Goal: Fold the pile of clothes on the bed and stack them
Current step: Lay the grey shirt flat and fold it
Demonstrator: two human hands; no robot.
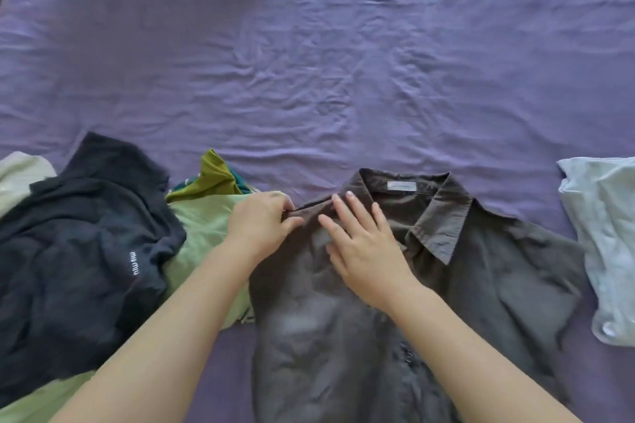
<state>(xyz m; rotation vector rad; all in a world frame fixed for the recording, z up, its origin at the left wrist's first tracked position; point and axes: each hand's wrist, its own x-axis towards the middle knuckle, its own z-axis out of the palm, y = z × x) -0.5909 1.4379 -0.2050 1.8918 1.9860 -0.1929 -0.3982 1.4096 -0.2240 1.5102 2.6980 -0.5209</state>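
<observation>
Two hands on grey collared shirt (395, 302), flat on bed (309, 62) | left hand (261, 220) pinches shoulder seam | right hand (360, 244) fingers spread, pressing beside it | advice: hold panel taut, fold sleeve edge inward straight, away from clothes pile (86, 233) left of it

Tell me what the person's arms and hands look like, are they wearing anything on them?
Both arms are bare all the way up to the picture's bottom edge, with no sleeves showing. The left hand and the right hand wear no gloves, and no rings, watch or bracelets show. The fingernails on the right hand look short and pale.
</observation>
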